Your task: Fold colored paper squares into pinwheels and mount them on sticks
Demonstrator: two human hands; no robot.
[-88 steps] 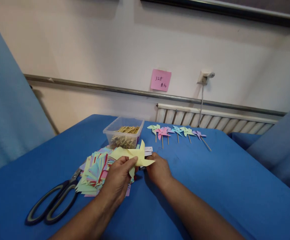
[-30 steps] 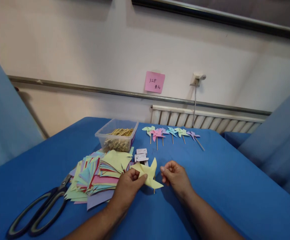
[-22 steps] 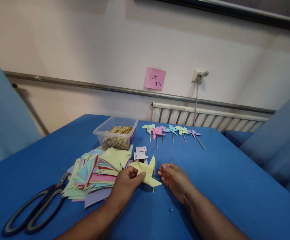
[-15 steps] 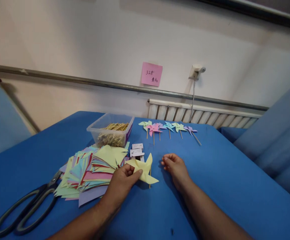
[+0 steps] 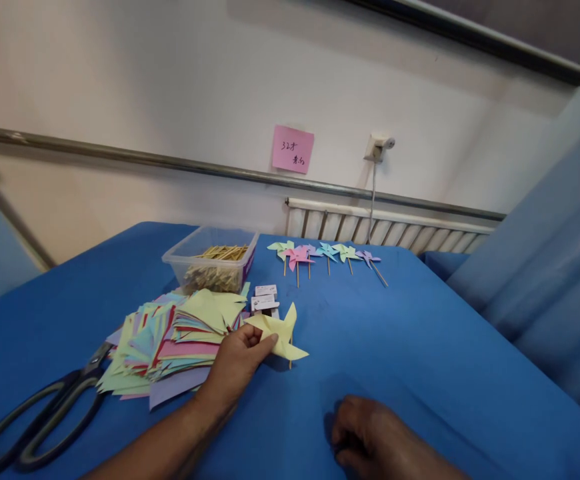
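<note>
My left hand (image 5: 236, 360) pinches a yellow paper pinwheel (image 5: 279, 331) on a thin wooden stick, held just above the blue tabletop (image 5: 410, 347). My right hand (image 5: 370, 433) lies low at the near edge of the table with its fingers curled toward the cloth; whether anything is in it cannot be told. A heap of cut coloured paper squares (image 5: 170, 337) lies just left of my left hand. Several finished pinwheels (image 5: 320, 253) lie in a row at the far side.
A clear plastic box of wooden sticks (image 5: 213, 265) stands behind the paper heap. Small white boxes (image 5: 265, 300) lie beside it. Large black scissors (image 5: 35, 427) rest at the near left. A pink note (image 5: 293, 149) hangs on the wall above a radiator.
My right hand has drawn back from beside the pinwheel to the near edge of the table. My left hand keeps hold of the yellow pinwheel, and the view has swung slightly rightward.
</note>
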